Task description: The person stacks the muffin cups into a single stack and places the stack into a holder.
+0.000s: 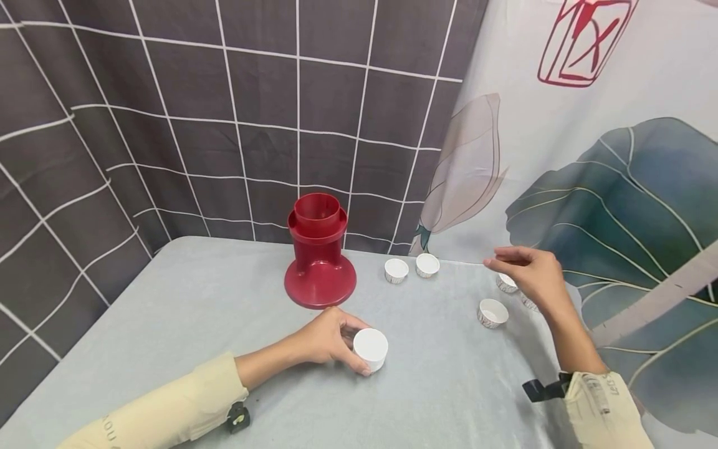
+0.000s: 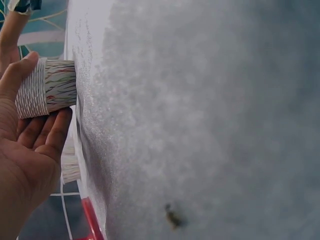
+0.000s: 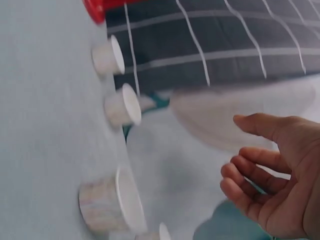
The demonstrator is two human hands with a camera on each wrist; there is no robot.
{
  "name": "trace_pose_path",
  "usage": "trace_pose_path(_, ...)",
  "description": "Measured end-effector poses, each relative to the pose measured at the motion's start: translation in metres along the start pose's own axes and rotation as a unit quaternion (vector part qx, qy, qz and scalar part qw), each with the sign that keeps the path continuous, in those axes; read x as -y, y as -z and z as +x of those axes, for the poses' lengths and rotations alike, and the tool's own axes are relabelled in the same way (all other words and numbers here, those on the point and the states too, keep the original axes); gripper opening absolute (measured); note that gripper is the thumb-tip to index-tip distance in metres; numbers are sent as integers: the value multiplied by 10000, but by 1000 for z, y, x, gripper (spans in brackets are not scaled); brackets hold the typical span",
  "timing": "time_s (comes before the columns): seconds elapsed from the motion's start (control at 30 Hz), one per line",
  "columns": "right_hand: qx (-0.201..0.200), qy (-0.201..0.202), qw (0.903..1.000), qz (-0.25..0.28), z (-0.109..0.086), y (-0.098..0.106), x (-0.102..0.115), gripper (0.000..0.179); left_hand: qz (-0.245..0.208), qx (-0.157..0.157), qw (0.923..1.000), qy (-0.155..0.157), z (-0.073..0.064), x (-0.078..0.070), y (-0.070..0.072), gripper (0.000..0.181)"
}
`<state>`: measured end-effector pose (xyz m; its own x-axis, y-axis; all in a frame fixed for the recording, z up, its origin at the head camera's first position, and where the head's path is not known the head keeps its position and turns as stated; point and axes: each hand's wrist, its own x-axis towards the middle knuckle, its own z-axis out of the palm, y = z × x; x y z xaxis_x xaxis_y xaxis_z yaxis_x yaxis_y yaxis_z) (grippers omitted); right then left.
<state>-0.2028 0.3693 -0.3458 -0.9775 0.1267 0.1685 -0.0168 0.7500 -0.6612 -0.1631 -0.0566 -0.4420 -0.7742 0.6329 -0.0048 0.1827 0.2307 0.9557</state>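
Note:
My left hand (image 1: 331,337) grips a stack of small white paper cups (image 1: 370,349) near the middle of the table. In the left wrist view the thumb and fingers curl round the nested rims (image 2: 32,95), and the streaked wall of the lowest cup shows below them, close to the cloth. My right hand (image 1: 533,274) hovers over the right side with loosely bent fingers and holds nothing. Under and beside it stand a paper cup (image 1: 493,313), another cup (image 1: 507,284) and a third cup (image 1: 528,303), the last partly hidden by the hand.
A red plastic stand (image 1: 318,255) with a round base and a tube-shaped top is at the back. Right of it are two paper cups, one at the left (image 1: 396,271) and one at the right (image 1: 427,265). Dark checked curtain (image 1: 258,125) backs the grey-covered table (image 1: 185,299).

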Motion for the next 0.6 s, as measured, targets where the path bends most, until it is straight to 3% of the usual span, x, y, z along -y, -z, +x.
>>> trace_pose_path(0.27,-195,-918,9954,-177,9,10,-37,78,-2,37,10000,-24,-1,0,0,56)
trace_pose_path(0.6,-121,-1602,9857,-508,14,18,-60,80,41,11,10000,-5,-2,-1,1,56)
